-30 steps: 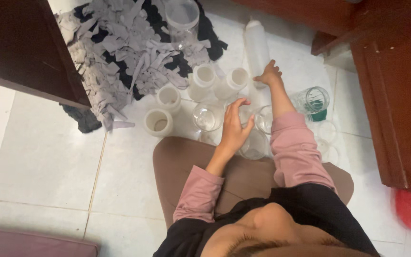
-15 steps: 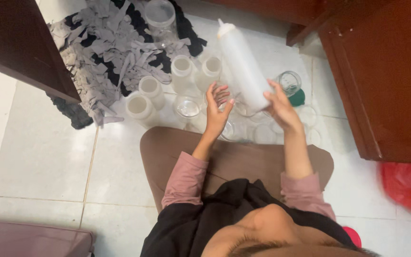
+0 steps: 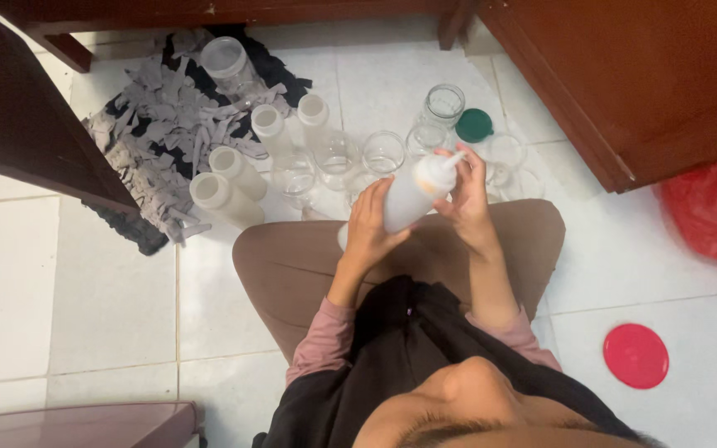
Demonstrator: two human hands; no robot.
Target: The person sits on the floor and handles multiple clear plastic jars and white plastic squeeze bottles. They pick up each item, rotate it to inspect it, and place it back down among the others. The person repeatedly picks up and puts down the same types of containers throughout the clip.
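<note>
I hold a white squeeze bottle [image 3: 409, 199] with a nozzle cap over my lap. My left hand [image 3: 367, 228] wraps around the bottle's body. My right hand [image 3: 466, 199] grips it at the cap end, fingers by the nozzle. Just beyond my knees, several clear glass jars [image 3: 383, 153] and white plastic containers [image 3: 224, 197] stand open on the tiled floor. A green lid [image 3: 474, 125] lies beside a glass jar [image 3: 442, 104].
A grey and black rag mat [image 3: 159, 133] lies at the back left with a clear jar [image 3: 226, 62] on it. Dark wooden furniture [image 3: 649, 75] stands to the right and left. A red lid [image 3: 636, 356] lies on the floor at right; a red bag [image 3: 711, 207] beyond it.
My right hand picked the squeeze bottle off the floor and brought it over my lap. My left hand has now closed on its body. The view has shifted toward me.
</note>
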